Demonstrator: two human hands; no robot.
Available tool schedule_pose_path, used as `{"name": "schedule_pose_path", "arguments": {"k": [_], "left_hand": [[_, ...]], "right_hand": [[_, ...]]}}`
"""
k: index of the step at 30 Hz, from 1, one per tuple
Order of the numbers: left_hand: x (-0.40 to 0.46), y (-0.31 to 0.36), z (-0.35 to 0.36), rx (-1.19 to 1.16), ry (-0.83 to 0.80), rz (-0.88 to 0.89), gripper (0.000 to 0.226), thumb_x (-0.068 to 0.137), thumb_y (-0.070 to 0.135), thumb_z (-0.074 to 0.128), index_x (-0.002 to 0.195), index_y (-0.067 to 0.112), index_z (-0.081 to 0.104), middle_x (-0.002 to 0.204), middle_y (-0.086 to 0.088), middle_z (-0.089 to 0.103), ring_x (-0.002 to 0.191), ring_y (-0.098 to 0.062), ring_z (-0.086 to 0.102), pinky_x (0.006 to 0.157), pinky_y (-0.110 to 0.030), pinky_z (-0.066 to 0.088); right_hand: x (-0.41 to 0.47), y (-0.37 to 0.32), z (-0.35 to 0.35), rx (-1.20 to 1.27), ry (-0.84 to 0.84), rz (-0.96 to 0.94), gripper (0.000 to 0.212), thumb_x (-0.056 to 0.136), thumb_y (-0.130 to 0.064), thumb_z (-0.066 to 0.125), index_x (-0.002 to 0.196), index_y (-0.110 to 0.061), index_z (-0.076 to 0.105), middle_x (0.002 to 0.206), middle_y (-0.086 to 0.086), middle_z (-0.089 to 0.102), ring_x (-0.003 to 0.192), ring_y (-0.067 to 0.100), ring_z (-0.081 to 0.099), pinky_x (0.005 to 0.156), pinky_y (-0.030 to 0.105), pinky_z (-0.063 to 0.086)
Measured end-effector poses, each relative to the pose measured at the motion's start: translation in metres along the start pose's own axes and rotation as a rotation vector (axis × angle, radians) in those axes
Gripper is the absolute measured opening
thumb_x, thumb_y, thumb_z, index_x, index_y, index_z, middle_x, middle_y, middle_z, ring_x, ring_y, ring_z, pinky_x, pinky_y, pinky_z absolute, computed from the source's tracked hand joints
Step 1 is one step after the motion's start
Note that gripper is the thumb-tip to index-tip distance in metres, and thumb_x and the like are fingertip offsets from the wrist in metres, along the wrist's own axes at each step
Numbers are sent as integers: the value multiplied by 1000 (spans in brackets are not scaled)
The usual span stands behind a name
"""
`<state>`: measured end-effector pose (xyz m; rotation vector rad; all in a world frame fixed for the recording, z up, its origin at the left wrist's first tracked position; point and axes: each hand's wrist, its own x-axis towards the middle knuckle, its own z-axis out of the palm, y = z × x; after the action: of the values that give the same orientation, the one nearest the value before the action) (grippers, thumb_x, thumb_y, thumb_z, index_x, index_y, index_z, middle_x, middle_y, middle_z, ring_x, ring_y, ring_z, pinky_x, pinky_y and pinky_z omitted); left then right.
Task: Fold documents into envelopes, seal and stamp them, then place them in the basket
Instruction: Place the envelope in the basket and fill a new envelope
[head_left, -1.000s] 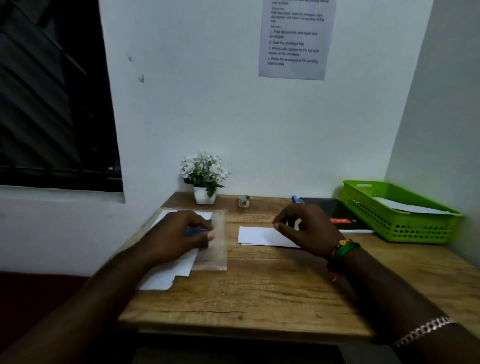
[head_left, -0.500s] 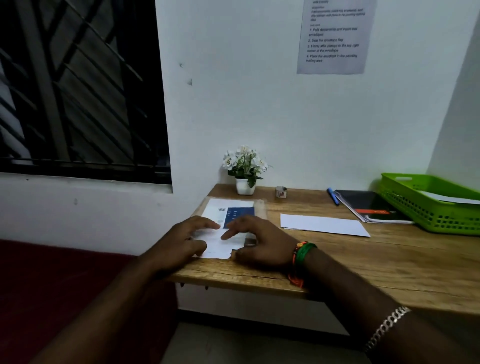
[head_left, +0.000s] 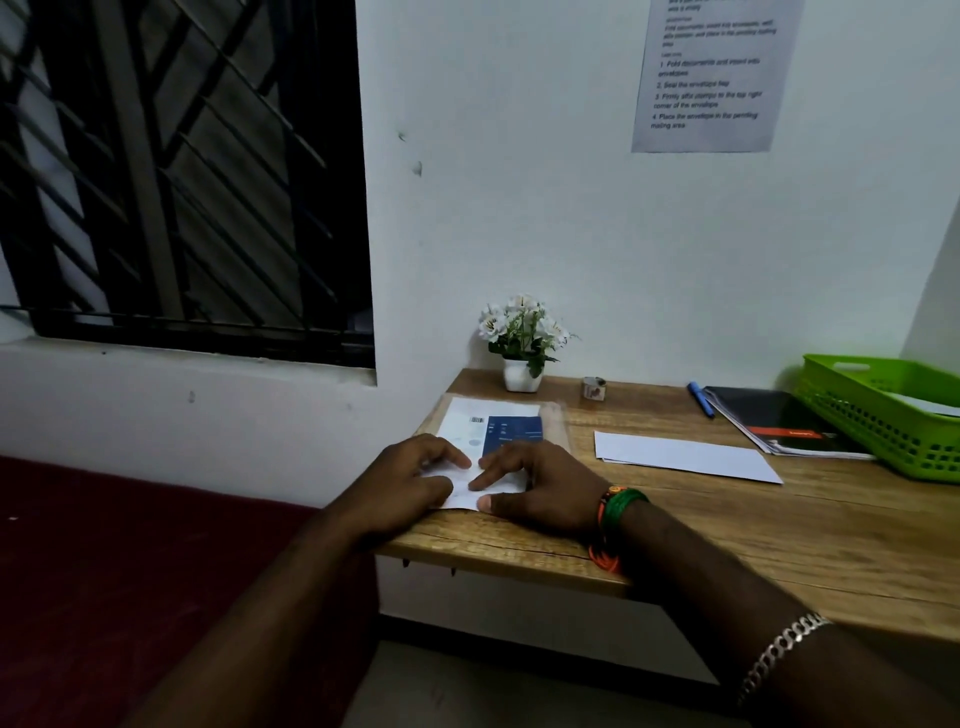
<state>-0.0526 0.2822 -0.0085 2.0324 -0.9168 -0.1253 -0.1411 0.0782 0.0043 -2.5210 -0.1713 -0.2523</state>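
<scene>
Both hands — left hand, right hand — press flat, grip open (nothing clasped), on the document at the desk edge.

A white printed paper sheet taped to the pale wall carried numbered lines, blurred but partly legible: "1 Fold documents and insert into envelopes", "2 Seal the envelope flap", "3 Firmly affix stamps to the top right corner of the envelope", "4 Place the envelope in the pending mailing area". The lines above them were too blurred to read. A white-and-blue printed document on the wooden desk bore a small barcode and tiny unreadable print.
</scene>
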Motion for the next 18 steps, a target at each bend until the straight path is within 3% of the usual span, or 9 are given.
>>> {"name": "schedule_pose_path", "arguments": {"k": [4, 10, 13, 16, 18], "left_hand": [[0, -2, -1, -37, 32, 30, 29, 73, 30, 59, 98, 30, 74, 117, 15, 63, 111, -6, 57, 88, -29, 48], [-4, 1, -3, -72, 88, 121, 25, 75, 41, 63, 93, 28, 74, 103, 14, 68, 101, -4, 62, 86, -32, 50], [-10, 7, -5, -130, 200, 228, 36, 80, 49, 59, 106, 27, 69, 107, 10, 69, 105, -11, 64, 88, -34, 52], [-13, 9, -8, -248, 414, 348, 48, 85, 46, 59, 128, 23, 58, 116, 2, 68, 113, -22, 64, 94, -46, 55], [-14, 11, -5, -307, 498, 358, 66, 82, 48, 61, 141, 23, 47, 125, -3, 64, 118, -24, 62, 96, -46, 54]], "right_hand": [[-1, -2, 3, -22, 85, -21, 25, 82, -46, 73, 102, -31, 76, 123, -12, 66, 113, -1, 58, 103, 31, 47], [-7, -13, 4, 77, 149, -72, 20, 85, -44, 72, 100, -31, 76, 119, -17, 67, 110, -5, 58, 95, 22, 47], [-5, -22, 7, 158, 195, -74, 23, 86, -47, 69, 100, -29, 77, 111, -18, 71, 104, -5, 62, 93, 23, 49], [-2, -37, 3, 314, 246, -85, 17, 89, -33, 71, 93, -19, 78, 95, -8, 77, 88, 2, 70, 83, 26, 55], [-4, -48, -4, 417, 311, -96, 15, 90, -26, 71, 87, -13, 78, 84, -4, 76, 77, 3, 69, 75, 24, 55]]}}
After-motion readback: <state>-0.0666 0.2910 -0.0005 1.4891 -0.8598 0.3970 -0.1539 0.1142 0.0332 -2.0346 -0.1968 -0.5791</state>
